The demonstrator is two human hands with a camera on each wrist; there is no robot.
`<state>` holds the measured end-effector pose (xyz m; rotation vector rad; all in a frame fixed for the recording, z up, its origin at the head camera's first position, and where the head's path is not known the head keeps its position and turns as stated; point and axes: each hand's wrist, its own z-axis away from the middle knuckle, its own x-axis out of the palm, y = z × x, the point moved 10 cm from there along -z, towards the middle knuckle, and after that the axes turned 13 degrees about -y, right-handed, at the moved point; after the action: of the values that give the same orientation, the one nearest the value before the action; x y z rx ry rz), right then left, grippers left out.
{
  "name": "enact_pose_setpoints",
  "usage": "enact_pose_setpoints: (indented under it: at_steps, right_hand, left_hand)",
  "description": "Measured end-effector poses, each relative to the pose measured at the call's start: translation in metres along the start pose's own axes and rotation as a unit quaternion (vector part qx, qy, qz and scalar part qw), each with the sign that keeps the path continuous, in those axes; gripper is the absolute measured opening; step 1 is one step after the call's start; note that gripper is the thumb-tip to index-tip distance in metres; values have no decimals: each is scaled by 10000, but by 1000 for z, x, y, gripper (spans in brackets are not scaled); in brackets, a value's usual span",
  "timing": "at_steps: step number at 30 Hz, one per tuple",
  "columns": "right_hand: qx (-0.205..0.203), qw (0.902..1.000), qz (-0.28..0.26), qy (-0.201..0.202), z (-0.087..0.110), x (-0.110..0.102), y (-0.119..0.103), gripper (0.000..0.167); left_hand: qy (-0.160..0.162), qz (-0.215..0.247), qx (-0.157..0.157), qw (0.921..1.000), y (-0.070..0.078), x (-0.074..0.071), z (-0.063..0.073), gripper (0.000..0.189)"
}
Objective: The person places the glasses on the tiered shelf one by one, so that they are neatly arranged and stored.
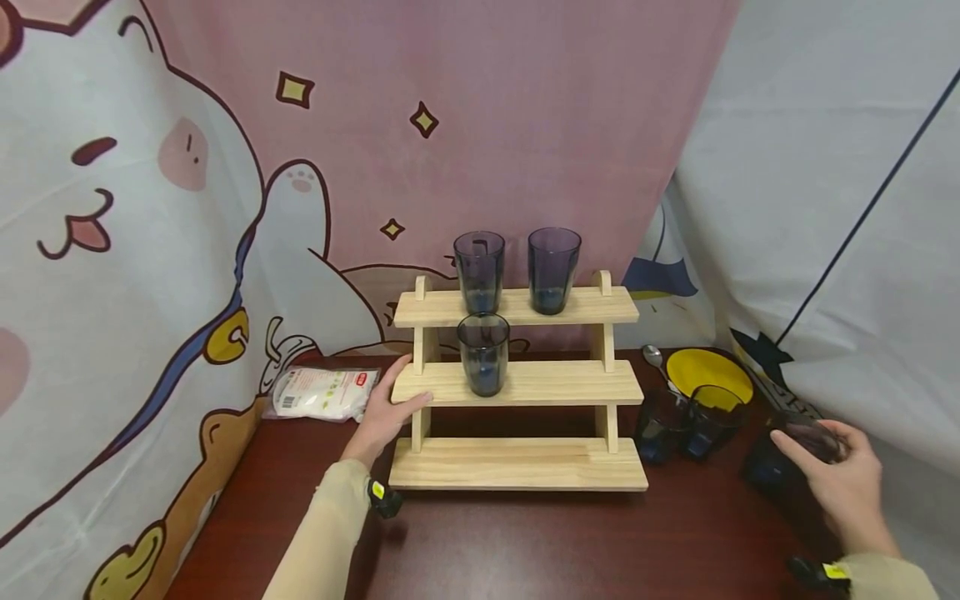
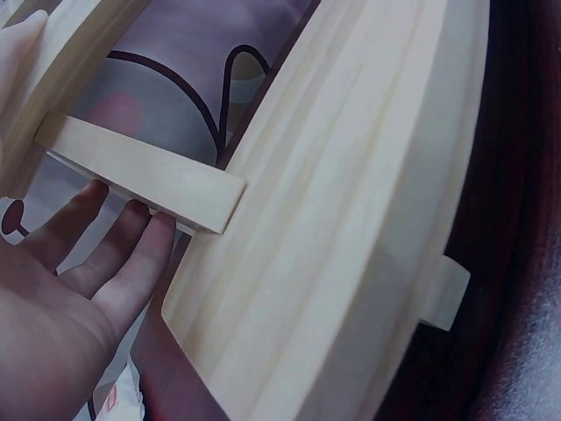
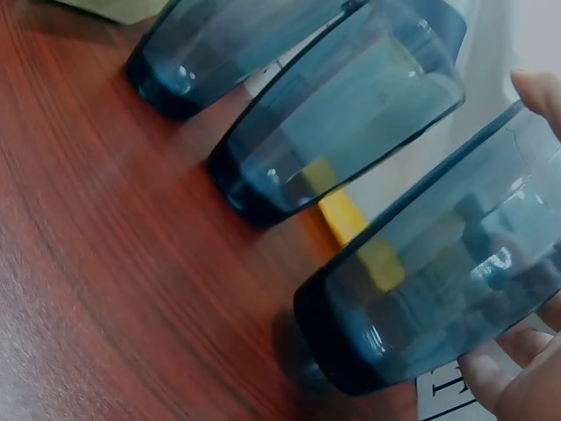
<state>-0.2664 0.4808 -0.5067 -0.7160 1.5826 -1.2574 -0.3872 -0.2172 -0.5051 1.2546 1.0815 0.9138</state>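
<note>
A three-tier wooden shelf rack (image 1: 517, 462) stands on the table. My left hand (image 1: 386, 417) grips the left end of its middle board, with the thumb over the board; in the left wrist view the fingers (image 2: 131, 254) touch a side upright. Two dark tinted glasses (image 1: 480, 271) (image 1: 553, 271) stand on the top board and one glass (image 1: 483, 354) on the middle board. At the right, my right hand (image 1: 843, 475) holds another tinted glass (image 3: 421, 281) round its side. Two more glasses (image 3: 342, 114) (image 3: 210, 53) stand upright beside it, left of that hand.
Behind the glasses on the right lies a yellow plate (image 1: 708, 371), with a metal spoon (image 1: 654, 357) next to it. A white plastic packet (image 1: 322, 393) rests left of the rack. Printed cloth (image 1: 525, 125) hangs close behind and along both sides of the table (image 1: 570, 542).
</note>
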Motion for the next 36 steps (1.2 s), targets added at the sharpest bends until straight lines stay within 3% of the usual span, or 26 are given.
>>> enact_pose_setpoints:
  at_steps: [4,8,11,15,18,24,26,36]
  right_hand:
    - [-586,9924,-1075,108,6,-2,-17,55]
    - [-1345,9603,-2437,-182,11,1,-41,52]
    - [-1524,9430,-2912,-528,15,5,-56,49]
    - [-1464,9425,-2919,-713,21,8,-75,48]
    - [-1723,9391,-2847,-858,26,12,-97,49]
    - [-2429,8996,-3210,-1692,37,31,-146,48]
    - [-2534,8915,-3220,-1932,40,39,-159,47]
    - [-3056,8850,-2794,-2126,49,78,-206,44]
  left_hand:
    - [-8,31,3,10000,1,1,0,87]
    - [15,-24,2,10000,0,0,0,85]
    - [33,-60,-7,10000,0,0,0,84]
    - [23,-32,-21,10000,-1,0,0,86]
    - [-4,15,-58,10000,1,1,1,87]
    - [-62,128,-232,9996,12,4,5,88]
    - [-88,117,-250,9996,17,5,8,88]
    - [-16,92,-163,9998,2,2,2,87]
